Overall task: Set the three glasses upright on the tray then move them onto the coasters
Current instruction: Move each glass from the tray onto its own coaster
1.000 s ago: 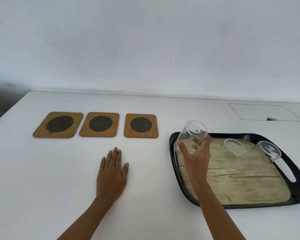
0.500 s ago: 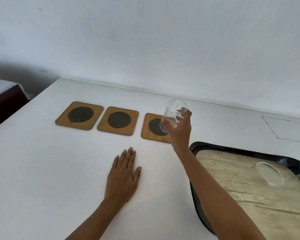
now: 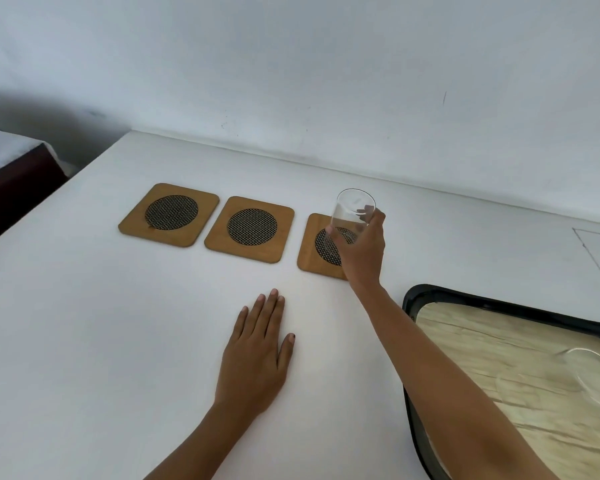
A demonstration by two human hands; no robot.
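**Glass held over the right-hand coaster**

On the white table [image 3: 101,341], three wooden coasters with dark mesh circles lie in a row near the far edge. The left coaster [image 3: 169,214] and the middle coaster [image 3: 249,229] are bare. Over the right coaster [image 3: 321,247], the right hand [image 3: 362,252] grips a clear glass [image 3: 351,216], fingers wrapped around its lower half with the thumb on the near-left side. That glass stands upright, mouth up, its base over the mesh circle; whether the base touches the coaster cannot be told, since the hand covers it.

Nearer the person, the left hand [image 3: 257,355] rests flat on the table, palm down, fingers stretched out and close together, holding nothing. It lies well short of the coasters, in front of the gap between the middle and right ones.

At the lower right sits the black-rimmed tray [image 3: 465,295] with a pale wood-grain floor. A second glass [image 3: 593,379] lies tipped on its side there, its round mouth facing the person, partly cut off by the picture's edge. The right forearm crosses the tray's near-left corner.
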